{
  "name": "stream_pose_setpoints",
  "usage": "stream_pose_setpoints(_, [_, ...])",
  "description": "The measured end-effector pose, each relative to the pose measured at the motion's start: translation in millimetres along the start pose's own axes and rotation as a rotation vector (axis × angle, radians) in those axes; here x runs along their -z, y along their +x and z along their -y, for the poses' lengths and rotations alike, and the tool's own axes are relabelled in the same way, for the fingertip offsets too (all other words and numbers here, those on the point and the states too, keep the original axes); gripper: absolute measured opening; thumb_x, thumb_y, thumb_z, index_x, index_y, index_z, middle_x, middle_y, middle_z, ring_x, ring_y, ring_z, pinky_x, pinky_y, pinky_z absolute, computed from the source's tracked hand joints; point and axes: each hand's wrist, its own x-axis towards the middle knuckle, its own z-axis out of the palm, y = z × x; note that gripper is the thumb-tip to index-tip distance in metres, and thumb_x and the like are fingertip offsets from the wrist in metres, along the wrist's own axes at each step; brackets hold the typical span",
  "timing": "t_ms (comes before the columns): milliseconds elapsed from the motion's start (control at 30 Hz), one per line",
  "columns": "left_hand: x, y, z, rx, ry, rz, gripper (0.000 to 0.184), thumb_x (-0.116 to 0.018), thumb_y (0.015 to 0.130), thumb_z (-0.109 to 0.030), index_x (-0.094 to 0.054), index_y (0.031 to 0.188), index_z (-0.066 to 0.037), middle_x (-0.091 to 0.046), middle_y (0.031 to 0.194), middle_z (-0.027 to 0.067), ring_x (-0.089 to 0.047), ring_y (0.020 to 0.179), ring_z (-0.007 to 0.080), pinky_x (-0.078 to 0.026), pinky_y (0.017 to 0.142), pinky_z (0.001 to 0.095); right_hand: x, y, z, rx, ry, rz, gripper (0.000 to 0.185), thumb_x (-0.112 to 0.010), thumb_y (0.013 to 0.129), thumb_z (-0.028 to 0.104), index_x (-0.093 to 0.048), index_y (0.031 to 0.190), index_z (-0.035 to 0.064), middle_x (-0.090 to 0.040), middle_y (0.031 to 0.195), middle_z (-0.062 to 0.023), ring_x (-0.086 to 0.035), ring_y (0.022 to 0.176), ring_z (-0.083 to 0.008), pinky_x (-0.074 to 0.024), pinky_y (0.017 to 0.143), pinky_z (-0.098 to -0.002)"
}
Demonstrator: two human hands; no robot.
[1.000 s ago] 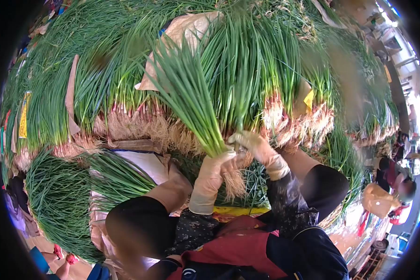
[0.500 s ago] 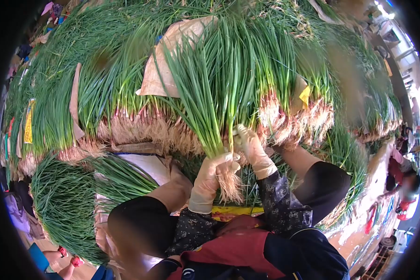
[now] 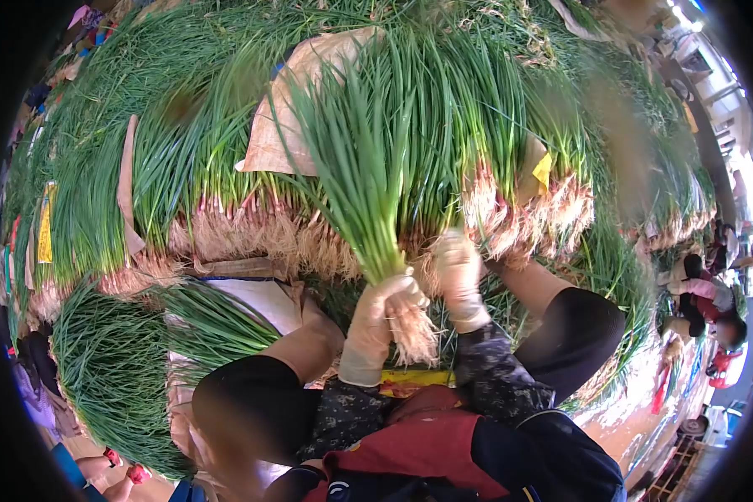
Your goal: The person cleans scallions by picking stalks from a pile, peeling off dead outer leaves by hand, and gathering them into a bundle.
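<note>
My gloved left hand (image 3: 370, 322) is closed around the lower stems of a bunch of green onions (image 3: 378, 243), its pale roots hanging below the fingers. The leaves of this bunch fan upward over the pile behind. Just right of the bunch is my gloved right hand (image 3: 459, 272), raised near the roots of the piled onions (image 3: 489, 201). Its fingers are blurred and look curled, and whether anything is between them cannot be made out.
A beige cloth (image 3: 289, 117) lies on the onion pile. More onions (image 3: 113, 376) are heaped at the lower left beside my knee. A yellow label (image 3: 542, 173) shows at the right. Another person (image 3: 715, 314) is at the far right, and someone's hands (image 3: 125, 477) are at the lower left.
My right hand has drawn away from the stems held in my left hand and turned more upright. The stems beside the bunch have joined it in my left hand.
</note>
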Motion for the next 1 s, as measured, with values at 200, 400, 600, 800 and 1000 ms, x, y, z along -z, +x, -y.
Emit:
stream_pose_setpoints(200, [8.6,-2.2,-35.4,-0.154,0.324,-0.268,0.017,-0.071,0.085,-0.011,-0.065,0.099,-0.002,-0.064,0.074,0.0060,-0.067,0.063,0.0198,-0.055,0.057,0.0334,144.3,-33.8,63.8,-0.480,-2.183,0.708,0.064,-0.047,0.094,0.056,-0.068,0.113,-0.0002,-0.070,0.104,-0.0230,-0.068,0.099,-0.0383,-0.0517,0.090,-0.0474])
stream_pose_setpoints(400, [23.7,9.1,-23.1,-0.142,0.310,-0.340,0.022,-0.075,0.082,-0.010,-0.067,0.102,-0.002,-0.064,0.074,0.0058,-0.064,0.061,0.0170,-0.049,0.053,0.0267,-27.5,18.7,-2.3,0.246,-1.722,0.586,0.048,-0.042,0.102,0.041,-0.069,0.091,0.0021,-0.070,0.087,-0.0160,-0.068,0.078,-0.0357,-0.0547,0.075,-0.0458])
stream_pose_setpoints(600, [24.2,11.5,-21.6,-0.184,0.382,-0.374,0.020,-0.075,0.082,-0.015,-0.069,0.095,-0.001,-0.063,0.063,0.0071,-0.057,0.049,0.0129,-0.039,0.045,0.0218,-65.3,28.1,12.0,-0.082,-1.607,0.438,0.037,-0.057,0.096,0.036,-0.067,0.088,0.0013,-0.068,0.080,-0.0159,-0.068,0.077,-0.0278,-0.0545,0.074,-0.0402])
stream_pose_setpoints(800, [0.6,8.3,-6.9,-0.069,0.350,-0.181,0.020,-0.075,0.082,-0.015,-0.070,0.096,-0.001,-0.065,0.068,0.0055,-0.056,0.049,0.0108,-0.038,0.045,0.0211,-37.3,4.9,38.7,-0.404,-0.872,0.511,0.033,-0.066,0.094,0.033,-0.065,0.100,0.0011,-0.066,0.078,-0.0060,-0.064,0.072,-0.0120,-0.0517,0.061,-0.0323])
stream_pose_setpoints(1000, [3.3,1.2,-8.1,-0.011,0.399,-0.090,0.020,-0.073,0.083,-0.014,-0.070,0.097,0.000,-0.067,0.069,0.0051,-0.056,0.051,0.0088,-0.036,0.044,0.0193,-25.8,22.6,13.3,-0.617,0.226,0.386,0.027,-0.064,0.098,0.032,-0.065,0.100,0.0054,-0.065,0.082,-0.0019,-0.058,0.059,-0.0081,-0.0463,0.050,-0.0225])
